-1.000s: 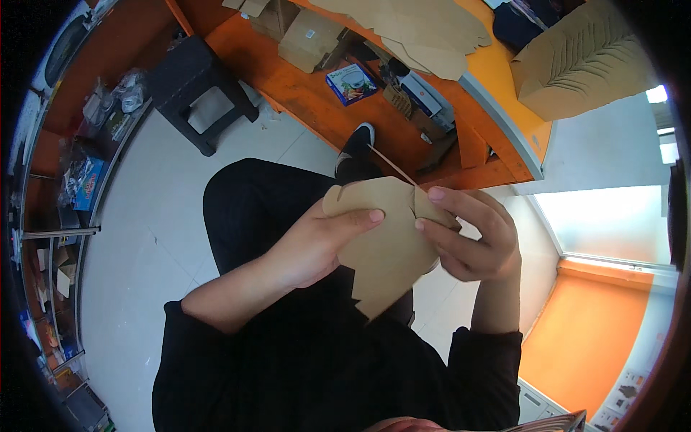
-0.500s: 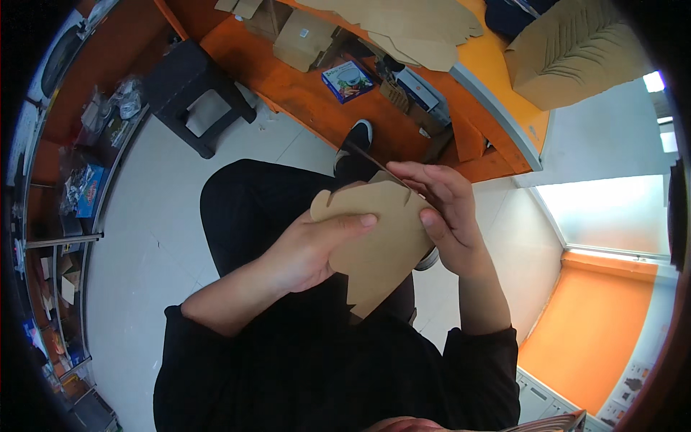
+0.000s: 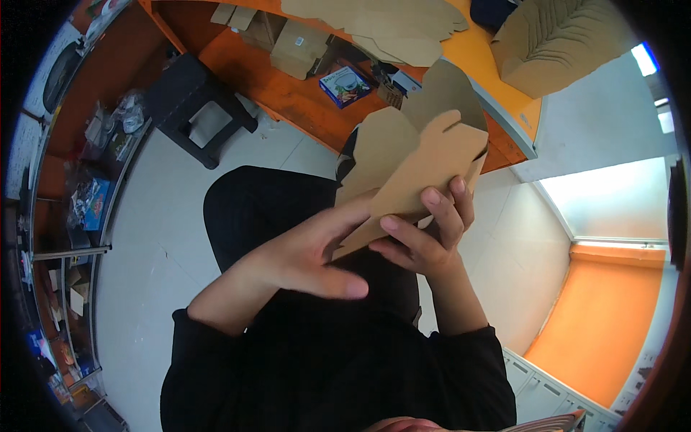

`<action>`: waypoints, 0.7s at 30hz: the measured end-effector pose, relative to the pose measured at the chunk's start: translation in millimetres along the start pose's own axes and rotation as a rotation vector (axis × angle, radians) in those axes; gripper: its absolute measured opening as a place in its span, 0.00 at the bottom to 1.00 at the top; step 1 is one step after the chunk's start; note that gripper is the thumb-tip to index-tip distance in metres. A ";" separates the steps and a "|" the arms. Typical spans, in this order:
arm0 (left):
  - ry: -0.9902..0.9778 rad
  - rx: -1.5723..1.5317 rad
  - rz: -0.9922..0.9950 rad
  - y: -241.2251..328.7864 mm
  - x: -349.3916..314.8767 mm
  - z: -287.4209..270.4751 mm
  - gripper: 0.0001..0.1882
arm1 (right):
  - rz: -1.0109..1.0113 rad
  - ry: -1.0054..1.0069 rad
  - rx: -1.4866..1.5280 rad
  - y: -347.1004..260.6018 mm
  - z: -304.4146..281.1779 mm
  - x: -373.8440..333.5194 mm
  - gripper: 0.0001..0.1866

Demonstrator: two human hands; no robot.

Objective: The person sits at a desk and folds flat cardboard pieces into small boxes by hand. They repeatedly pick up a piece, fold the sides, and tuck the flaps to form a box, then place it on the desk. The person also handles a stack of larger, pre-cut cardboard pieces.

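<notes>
A brown cardboard folding box (image 3: 425,165) is partly opened out above my lap, its side panels and notched flaps standing up at the far end. My right hand (image 3: 433,234) grips it from the right, with the fingers spread over the near panel and the thumb side partly hidden. The fingers of my left hand (image 3: 309,252) reach in behind the near panel, which hides their tips. That hand's thumb sticks out away from the cardboard, touching nothing.
Flat cardboard blanks (image 3: 381,29) lie on the orange counter ahead, beside a nested stack of formed boxes (image 3: 565,47) at right. Below are a cardboard carton (image 3: 299,49) and a blue picture box (image 3: 345,86). A dark stool (image 3: 188,101) and loaded shelves (image 3: 97,194) stand left.
The flattened cardboard has been opened into a box shape and raised farther away. My left thumb has come off its face, and my right hand has shifted onto the near panel.
</notes>
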State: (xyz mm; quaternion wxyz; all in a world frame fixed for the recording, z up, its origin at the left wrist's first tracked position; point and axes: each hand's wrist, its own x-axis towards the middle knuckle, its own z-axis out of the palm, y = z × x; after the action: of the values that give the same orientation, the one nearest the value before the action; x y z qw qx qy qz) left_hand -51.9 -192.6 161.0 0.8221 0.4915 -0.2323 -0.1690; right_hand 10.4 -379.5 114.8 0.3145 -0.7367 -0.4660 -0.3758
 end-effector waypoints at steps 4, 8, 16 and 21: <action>-0.059 0.756 -0.078 16.2 -4.7 -4.2 0.44 | 0.031 0.063 0.045 -1.0 5.9 4.1 0.20; 0.276 0.708 -0.091 8.2 -12.8 5.9 0.38 | 0.193 -0.038 0.021 -9.2 8.2 9.9 0.21; 0.367 0.782 0.206 -11.5 -17.6 7.5 0.34 | 0.235 -0.081 0.094 -13.4 7.6 15.3 0.23; 0.308 1.306 0.227 -4.5 -19.3 6.6 0.37 | 0.203 -0.021 0.105 -14.0 10.5 9.9 0.20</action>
State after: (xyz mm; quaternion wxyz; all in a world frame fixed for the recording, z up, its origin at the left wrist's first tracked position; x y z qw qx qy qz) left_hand -71.9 -189.7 155.5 0.3930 0.8781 -0.2171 0.1654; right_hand 3.0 -361.3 119.3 0.3839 -0.7667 -0.4113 -0.3093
